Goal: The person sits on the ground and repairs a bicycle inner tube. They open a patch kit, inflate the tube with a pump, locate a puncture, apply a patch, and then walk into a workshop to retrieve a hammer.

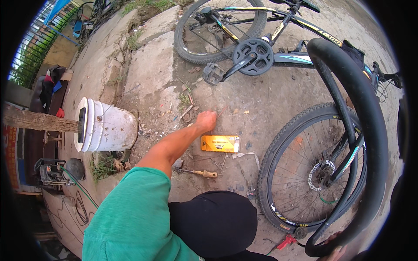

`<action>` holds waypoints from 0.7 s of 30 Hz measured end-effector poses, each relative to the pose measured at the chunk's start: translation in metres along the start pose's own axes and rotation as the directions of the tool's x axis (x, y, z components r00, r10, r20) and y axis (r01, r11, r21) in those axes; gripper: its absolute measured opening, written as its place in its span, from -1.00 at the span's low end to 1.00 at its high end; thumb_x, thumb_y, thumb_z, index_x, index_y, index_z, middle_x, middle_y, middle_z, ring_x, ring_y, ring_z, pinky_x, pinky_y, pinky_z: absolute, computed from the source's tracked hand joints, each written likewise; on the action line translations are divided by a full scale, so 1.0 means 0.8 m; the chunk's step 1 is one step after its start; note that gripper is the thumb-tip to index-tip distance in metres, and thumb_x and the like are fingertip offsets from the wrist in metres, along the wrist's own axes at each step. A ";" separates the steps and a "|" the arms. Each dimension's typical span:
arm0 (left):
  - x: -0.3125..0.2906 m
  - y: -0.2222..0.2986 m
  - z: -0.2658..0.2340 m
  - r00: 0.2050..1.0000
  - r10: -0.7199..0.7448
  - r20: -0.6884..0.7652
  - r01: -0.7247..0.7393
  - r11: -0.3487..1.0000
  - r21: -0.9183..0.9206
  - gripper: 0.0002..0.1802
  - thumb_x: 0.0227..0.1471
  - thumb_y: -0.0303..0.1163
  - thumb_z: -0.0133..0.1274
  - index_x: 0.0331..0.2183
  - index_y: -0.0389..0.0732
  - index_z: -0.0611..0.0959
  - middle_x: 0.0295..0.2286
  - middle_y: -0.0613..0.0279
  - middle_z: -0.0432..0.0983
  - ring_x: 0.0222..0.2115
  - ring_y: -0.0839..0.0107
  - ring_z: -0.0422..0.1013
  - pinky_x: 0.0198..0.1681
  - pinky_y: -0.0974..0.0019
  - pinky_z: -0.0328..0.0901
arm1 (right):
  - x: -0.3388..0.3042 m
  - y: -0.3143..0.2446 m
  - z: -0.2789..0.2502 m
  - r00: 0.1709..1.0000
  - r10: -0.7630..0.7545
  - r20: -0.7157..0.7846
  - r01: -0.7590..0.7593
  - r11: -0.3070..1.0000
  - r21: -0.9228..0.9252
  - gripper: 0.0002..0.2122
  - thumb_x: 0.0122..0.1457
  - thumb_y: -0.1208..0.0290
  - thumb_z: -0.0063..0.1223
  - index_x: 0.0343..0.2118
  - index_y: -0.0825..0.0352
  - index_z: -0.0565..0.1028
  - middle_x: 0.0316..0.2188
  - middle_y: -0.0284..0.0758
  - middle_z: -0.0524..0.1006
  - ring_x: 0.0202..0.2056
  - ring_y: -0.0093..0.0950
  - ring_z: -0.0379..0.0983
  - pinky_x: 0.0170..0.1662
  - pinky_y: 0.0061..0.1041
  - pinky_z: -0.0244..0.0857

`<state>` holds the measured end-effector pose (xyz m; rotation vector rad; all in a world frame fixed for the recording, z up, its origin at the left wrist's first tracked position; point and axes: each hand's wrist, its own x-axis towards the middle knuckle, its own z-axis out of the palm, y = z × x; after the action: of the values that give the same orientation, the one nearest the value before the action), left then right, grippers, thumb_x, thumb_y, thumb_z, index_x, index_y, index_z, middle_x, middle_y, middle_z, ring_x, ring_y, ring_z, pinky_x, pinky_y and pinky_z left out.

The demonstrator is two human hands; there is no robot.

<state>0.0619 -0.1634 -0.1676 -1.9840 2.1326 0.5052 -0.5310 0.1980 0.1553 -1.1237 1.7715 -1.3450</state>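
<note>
My left hand [206, 121] reaches down to the ground with its fingers closed. Whatever they may pinch is too small to make out. Just below that hand lies a yellow-orange cardboard box [220, 144]. Nearer to me is a screwdriver-like tool [204, 173] with a wooden handle. At the lower right edge, my right hand [334, 253] grips a black inner tube [370, 143], plump and smooth, which loops up in front of a bicycle. The bicycle's wheel [278, 169] stands behind the tube, with a knobby tyre and a disc rotor.
The bicycle's crankset [253, 56] and pedal [214, 74] are at the top. A dirty white bucket [109, 125] stands at the left, beside a wooden post [39, 119]. Near the wheel's foot lies a red tool [286, 242]. A green hose [79, 186] runs from a machine at far left.
</note>
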 end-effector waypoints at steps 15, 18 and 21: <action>-0.041 -0.056 -0.012 0.990 -0.079 -0.117 0.015 0.883 -0.469 -0.73 -0.06 -0.41 0.22 -0.25 -0.31 0.69 -0.37 -0.06 0.68 -0.30 0.15 0.62 -0.23 0.11 0.47 | -0.004 -0.001 0.007 0.999 0.043 -0.004 -0.043 0.999 0.005 -0.27 0.26 -0.10 0.22 0.11 0.64 0.44 -0.21 -0.02 0.60 -0.29 -0.23 0.55 -0.24 -0.29 0.47; -0.055 -0.038 -0.043 0.995 -0.078 -0.067 0.038 0.882 -0.470 -0.76 -0.05 -0.46 0.22 -0.27 -0.31 0.73 -0.41 0.00 0.68 -0.38 0.30 0.61 -0.28 0.19 0.47 | -0.012 -0.007 0.014 1.000 -0.003 -0.018 0.004 0.999 0.035 -0.31 0.28 -0.05 0.21 0.14 0.59 0.43 -0.18 -0.04 0.60 -0.29 -0.27 0.56 -0.22 -0.32 0.47; -0.077 -0.018 -0.064 0.999 -0.034 -0.019 0.020 0.868 -0.496 -0.81 0.00 -0.50 0.18 -0.28 -0.31 0.74 -0.44 0.12 0.67 -0.47 0.40 0.60 -0.33 0.26 0.47 | -0.015 -0.010 0.021 0.994 0.078 -0.074 -0.079 0.997 -0.020 -0.24 0.12 -0.30 0.17 -0.01 0.46 0.47 -0.40 -0.31 0.50 -0.44 -0.55 0.43 -0.35 -0.53 0.29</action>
<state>0.0866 -0.1260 -0.0995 -2.2733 2.1417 1.1280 -0.5091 0.2011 0.1580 -1.0173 1.8681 -1.3380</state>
